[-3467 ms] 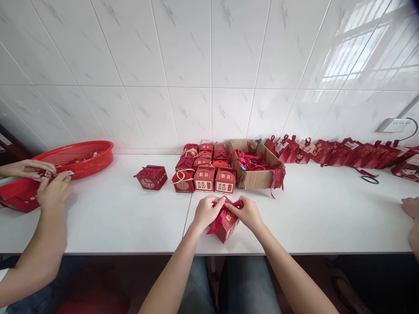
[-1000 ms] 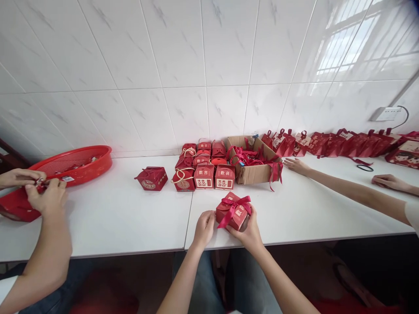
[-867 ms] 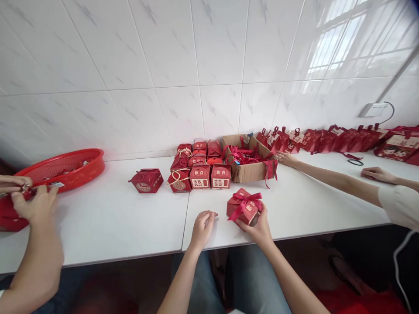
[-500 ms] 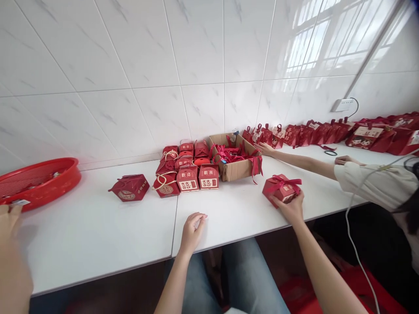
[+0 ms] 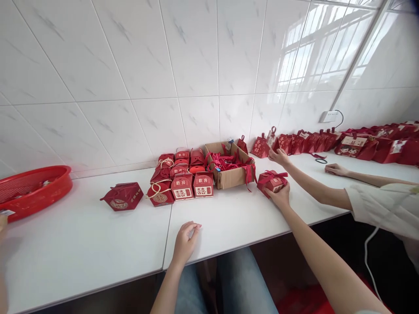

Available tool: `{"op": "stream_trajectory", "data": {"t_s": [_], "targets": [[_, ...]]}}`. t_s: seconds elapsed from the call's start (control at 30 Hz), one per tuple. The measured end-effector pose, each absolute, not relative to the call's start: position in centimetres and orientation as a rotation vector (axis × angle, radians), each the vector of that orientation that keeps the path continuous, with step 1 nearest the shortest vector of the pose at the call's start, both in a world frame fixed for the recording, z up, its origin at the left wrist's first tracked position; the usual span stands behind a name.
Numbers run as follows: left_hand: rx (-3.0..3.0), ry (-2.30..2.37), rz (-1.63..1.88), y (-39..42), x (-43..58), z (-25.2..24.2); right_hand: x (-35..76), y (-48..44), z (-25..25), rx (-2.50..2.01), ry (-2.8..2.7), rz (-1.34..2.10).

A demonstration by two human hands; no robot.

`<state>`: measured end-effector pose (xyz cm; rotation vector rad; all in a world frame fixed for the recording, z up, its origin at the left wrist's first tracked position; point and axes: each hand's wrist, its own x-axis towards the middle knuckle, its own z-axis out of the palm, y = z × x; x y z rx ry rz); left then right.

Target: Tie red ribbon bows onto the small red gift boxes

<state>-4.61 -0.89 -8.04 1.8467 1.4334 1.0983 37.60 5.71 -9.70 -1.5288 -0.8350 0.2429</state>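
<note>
Ribbon (image 5: 275, 175) sits tied in a bow on the red gift box (image 5: 266, 185), which my right grip (image 5: 279, 195) clasps from the near side, thumb against its near face; I hold it out to my right by the table (image 5: 216, 226), though I cannot tell whether its base touches the surface; my left grip (image 5: 186, 241) lies near the table's front edge, slack and partly open, fingers loosely curled; to the left of my gift box stands an open carton (image 5: 231, 179) heaped with loose ribbons (image 5: 225, 162), some hanging over its near right corner; beside the carton, red boxes (image 5: 183, 188) are packed in rows; farther left, a dark red box (image 5: 126, 198) stands apart, between them and a red basket (image 5: 60, 193); beyond my right grip, a co-worker's hand (image 5: 279, 158) touches a small labelled bag (image 5: 272, 138); more red bags (image 5: 296, 144) line the wall (image 5: 196, 56).
</note>
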Motion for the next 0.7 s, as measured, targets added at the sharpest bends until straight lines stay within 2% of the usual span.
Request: {"op": "stream_trajectory", "data": {"t_s": [0.4,0.7], "targets": [[2.047,1.586,0.983,-1.5,-4.5,-7.5,37.9,15.7,-9.4,-1.785,-0.83,0.286],[2.288,1.697,0.968,-0.7,-5.0,-9.4,39.1,22.8,-9.6,-1.876,-0.861,0.257]]}}
